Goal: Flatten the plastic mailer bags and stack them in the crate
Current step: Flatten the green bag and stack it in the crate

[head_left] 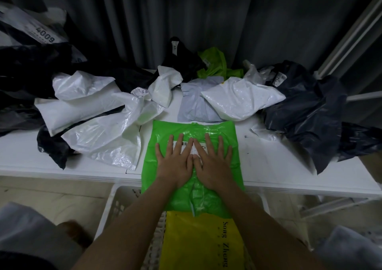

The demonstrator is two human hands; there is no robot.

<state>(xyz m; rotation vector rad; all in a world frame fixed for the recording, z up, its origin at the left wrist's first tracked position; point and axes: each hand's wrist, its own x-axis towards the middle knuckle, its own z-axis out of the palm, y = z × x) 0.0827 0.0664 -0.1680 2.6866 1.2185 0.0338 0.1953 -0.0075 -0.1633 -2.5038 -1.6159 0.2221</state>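
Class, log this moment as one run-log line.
step: flattening | hands: left hand, right hand press green mailer | crate: yellow mailer

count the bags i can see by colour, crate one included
Some piles overlap, so this is a best count.
Green: 2, the green bag under both hands, left hand, right hand, and a crumpled green bag
Yellow: 1, yellow bag in the crate
White: about 5
Pale grey: 1
Black or dark: about 5
Total: about 14

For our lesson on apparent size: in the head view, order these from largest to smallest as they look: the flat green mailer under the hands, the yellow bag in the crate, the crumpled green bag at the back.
1. Flat green mailer
2. Yellow bag, close behind, though it is nearer the camera and partly covered, so unsure
3. Crumpled green bag, smallest, also farthest
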